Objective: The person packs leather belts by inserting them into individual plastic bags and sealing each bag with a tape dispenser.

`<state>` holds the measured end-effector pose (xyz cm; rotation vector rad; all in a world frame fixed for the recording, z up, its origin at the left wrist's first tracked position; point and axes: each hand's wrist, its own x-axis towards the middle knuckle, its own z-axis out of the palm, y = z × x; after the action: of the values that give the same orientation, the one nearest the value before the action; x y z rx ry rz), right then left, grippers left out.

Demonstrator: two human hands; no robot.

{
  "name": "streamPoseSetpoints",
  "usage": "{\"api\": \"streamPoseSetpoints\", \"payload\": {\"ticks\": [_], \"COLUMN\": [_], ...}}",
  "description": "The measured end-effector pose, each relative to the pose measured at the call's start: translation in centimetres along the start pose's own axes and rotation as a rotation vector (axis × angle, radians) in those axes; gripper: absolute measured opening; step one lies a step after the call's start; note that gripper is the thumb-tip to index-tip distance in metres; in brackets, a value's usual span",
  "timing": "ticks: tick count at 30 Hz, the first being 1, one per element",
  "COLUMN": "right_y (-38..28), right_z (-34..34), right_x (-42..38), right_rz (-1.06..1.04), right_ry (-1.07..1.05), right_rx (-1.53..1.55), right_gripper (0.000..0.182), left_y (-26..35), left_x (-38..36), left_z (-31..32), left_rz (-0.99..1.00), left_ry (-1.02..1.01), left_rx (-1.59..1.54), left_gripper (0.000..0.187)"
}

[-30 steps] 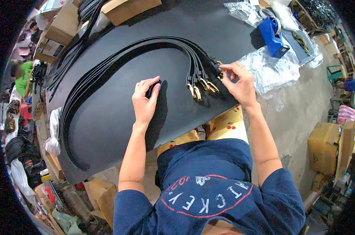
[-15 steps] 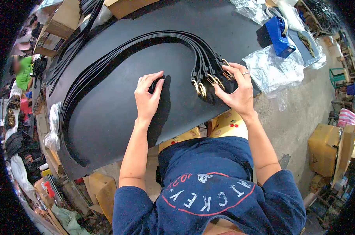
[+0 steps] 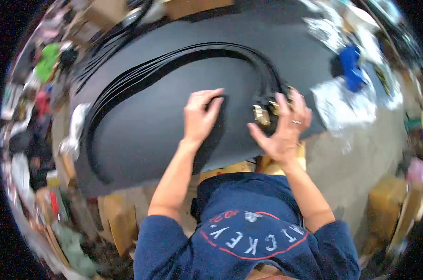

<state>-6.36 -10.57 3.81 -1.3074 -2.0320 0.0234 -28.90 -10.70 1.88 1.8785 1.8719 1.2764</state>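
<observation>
A bundle of long black straps [image 3: 183, 50] arcs across the black tabletop [image 3: 174, 88], with gold metal clasps [image 3: 262, 115] at its right end. My right hand [image 3: 285, 128] is over those clasps, thumb and fingers spread apart; its fingertips are beside or on the metal, and blur hides whether they touch. Left of the clasps, my left hand [image 3: 200, 116] hovers over the tabletop inside the arc. Its thumb and fingers are curled close together, with something dark between them that I cannot make out.
More black straps [image 3: 104, 58] lie at the back left near a cardboard box [image 3: 92, 23]. A blue tape dispenser [image 3: 352, 67] and clear plastic bags [image 3: 342, 105] are at the right. Another cardboard box [image 3: 386, 198] stands on the floor to the right.
The view has shifted, so everything appears further right and blurrier. My right hand's fingers have spread wider over the clasps. My left hand keeps its curled shape.
</observation>
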Motion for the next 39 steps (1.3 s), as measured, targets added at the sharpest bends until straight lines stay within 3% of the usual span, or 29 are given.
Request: {"api": "streamPoseSetpoints", "payload": {"ticks": [6, 14, 33, 35, 39], "right_y": [0.4, 1.1, 2.5, 2.0, 2.5], "right_z": [1.3, 1.5, 2.5, 2.3, 2.5], "right_x": [0.3, 0.8, 0.4, 0.5, 0.3], "right_rz": [-0.034, 0.003, -0.012, -0.015, -0.037], "right_ry": [0.071, 0.082, 0.027, 0.094, 0.065], "right_rx": [-0.025, -0.084, 0.051, -0.109, -0.018], "right_gripper": [0.072, 0.088, 0.079, 0.079, 0.079], "left_y": [-1.5, -2.1, -2.3, -2.5, -2.1], "left_x": [-0.2, -0.6, -0.6, -0.6, -0.6], "left_z": [0.5, 0.8, 1.0, 1.0, 0.8], "left_rz": [0.067, 0.048, 0.073, 0.09, 0.064], "left_ry": [0.074, 0.106, 0.088, 0.071, 0.072], "left_rx": [-0.148, -0.193, -0.177, -0.152, -0.193], "left_gripper": [0.019, 0.021, 0.021, 0.026, 0.038]}}
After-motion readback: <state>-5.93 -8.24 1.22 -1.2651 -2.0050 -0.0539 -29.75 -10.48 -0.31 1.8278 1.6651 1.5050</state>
